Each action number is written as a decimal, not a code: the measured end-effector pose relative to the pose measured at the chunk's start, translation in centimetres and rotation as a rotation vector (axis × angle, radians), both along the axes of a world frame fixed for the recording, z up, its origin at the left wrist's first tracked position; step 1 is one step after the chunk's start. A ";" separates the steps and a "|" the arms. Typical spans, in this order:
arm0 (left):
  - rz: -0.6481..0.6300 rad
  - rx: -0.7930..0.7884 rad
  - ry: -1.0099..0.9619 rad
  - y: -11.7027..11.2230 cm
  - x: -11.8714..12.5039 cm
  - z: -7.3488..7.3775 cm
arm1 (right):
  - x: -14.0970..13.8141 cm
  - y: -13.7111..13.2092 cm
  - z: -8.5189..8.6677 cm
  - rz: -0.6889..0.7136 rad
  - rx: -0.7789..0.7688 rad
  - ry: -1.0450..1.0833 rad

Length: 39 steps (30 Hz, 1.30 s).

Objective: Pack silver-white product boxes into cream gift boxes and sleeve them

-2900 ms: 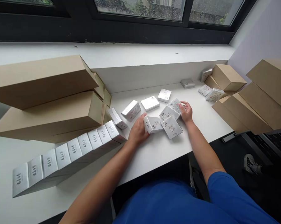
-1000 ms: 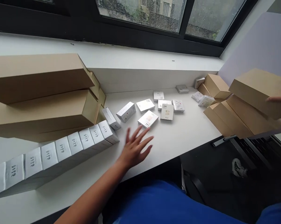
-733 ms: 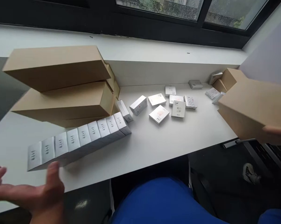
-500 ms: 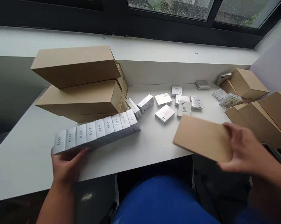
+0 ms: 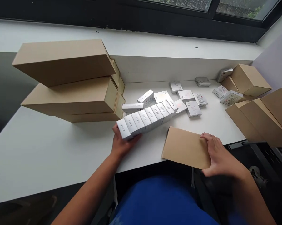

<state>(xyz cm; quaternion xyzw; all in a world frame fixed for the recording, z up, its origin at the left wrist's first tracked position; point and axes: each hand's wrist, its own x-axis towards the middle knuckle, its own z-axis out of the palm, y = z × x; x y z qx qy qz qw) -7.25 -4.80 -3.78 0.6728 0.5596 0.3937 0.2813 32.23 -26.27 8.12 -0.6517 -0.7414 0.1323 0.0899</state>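
- The long row of white cardboard boxes (image 5: 146, 118) stands on edge, packed side by side, running from lower centre up toward the middle of the frame. Only its near end is held, so a push along the row could make it bow sideways and spill.
- Its far end lies against loose small white boxes (image 5: 180, 107), so pressure there could shove them out of place or ride the row up over them.
- The flat kraft-brown cardboard box (image 5: 185, 148), at lower centre-right, seems to overhang the front edge of the white tabletop (image 5: 49, 150). If the hold on it slackened, it could tip off that edge and fall.
- The left hand (image 5: 124, 142) cups the near end of the row, its fingers (image 5: 116, 130) close together and curled against the end box, with the thumb side along the row.
- The right hand (image 5: 219, 154) grips the right edge of the kraft-brown box, its fingers (image 5: 207, 136) slightly spread over the top face.
- Large kraft-brown boxes (image 5: 61, 59) are stacked at upper left, and more (image 5: 264, 120) sit at the right of the frame. Neither hand touches them.
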 end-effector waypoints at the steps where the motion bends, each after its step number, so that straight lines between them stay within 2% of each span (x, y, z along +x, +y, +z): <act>1: -0.021 -0.001 0.016 1.0 1.0 0.1 | -0.1 0.1 -0.3 0.022 0.031 -0.003; 5: -0.099 0.046 0.064 4.4 5.3 0.5 | -0.2 0.6 -0.8 0.047 0.090 0.002; 10: -0.097 0.055 0.084 8.2 10.4 1.1 | -0.2 1.3 -1.0 0.049 0.099 0.013; 12: -0.081 0.038 0.045 10.0 11.8 1.4 | -0.3 1.6 -1.1 0.047 0.098 0.006; 15: -0.010 -0.013 -0.130 12.3 12.7 1.5 | -0.7 2.0 -1.2 0.025 0.089 -0.014; 18: 0.026 -0.071 -0.273 13.5 12.4 1.2 | -1.0 2.2 -1.3 -0.003 0.094 -0.019; 21: 0.027 -0.104 -0.413 13.5 11.3 0.8 | -1.1 2.3 -1.4 -0.007 0.110 -0.015; 24: -0.003 -0.116 -0.563 12.9 9.7 0.8 | -1.0 2.2 -1.4 -0.002 0.110 -0.016; 29: -0.066 -0.294 -0.767 10.6 7.1 1.4 | -1.1 2.3 -1.3 -0.021 0.096 -0.021; 36: -0.025 -0.243 -0.715 8.3 5.5 1.7 | -2.4 4.1 -1.2 -0.004 0.090 -0.017; 39: -0.170 -0.253 -0.505 7.3 3.0 2.0 | -2.5 5.7 -1.0 0.032 0.064 0.000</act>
